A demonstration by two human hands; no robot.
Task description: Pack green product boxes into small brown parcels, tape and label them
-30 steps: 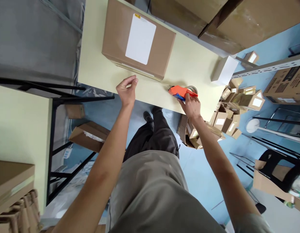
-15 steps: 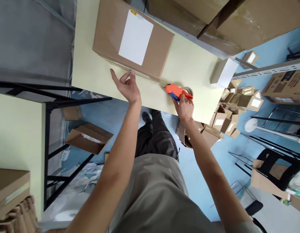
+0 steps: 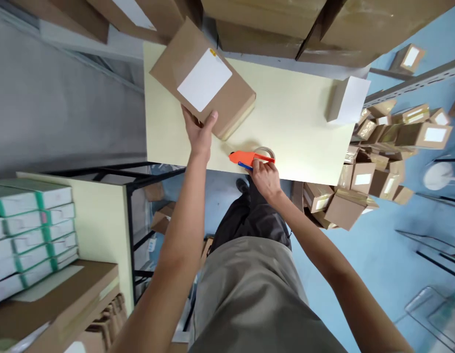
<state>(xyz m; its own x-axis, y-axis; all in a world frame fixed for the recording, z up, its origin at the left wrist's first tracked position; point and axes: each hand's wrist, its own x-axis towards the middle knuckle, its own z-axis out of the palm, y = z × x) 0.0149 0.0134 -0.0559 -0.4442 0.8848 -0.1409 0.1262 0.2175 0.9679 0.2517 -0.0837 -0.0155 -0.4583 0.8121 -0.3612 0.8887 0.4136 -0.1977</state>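
A brown cardboard box (image 3: 227, 105) with a white label (image 3: 204, 79) on its upper face is tilted over the pale yellow table (image 3: 297, 108). My left hand (image 3: 200, 130) grips its near edge, thumb on top and fingers partly hidden underneath. Clear tape runs along the box's right side. My right hand (image 3: 266, 179) is closed around an orange tape dispenser (image 3: 244, 157) with a blue part, just above the table's near edge. A tape roll (image 3: 266, 151) shows at the back of the dispenser. The two hands are apart, the dispenser to the right of the box.
A white box (image 3: 348, 100) stands at the table's right end. Large cartons (image 3: 260, 37) line the far side. Many small taped boxes (image 3: 363, 174) are piled on the blue floor at right. At left, a side table (image 3: 106, 215) bears stacked white-and-green packs (image 3: 32, 230).
My left hand has moved from empty beside the box to gripping it. The box is now turned and tilted. My right hand has moved slightly left with the tape dispenser; the camera view has shifted.
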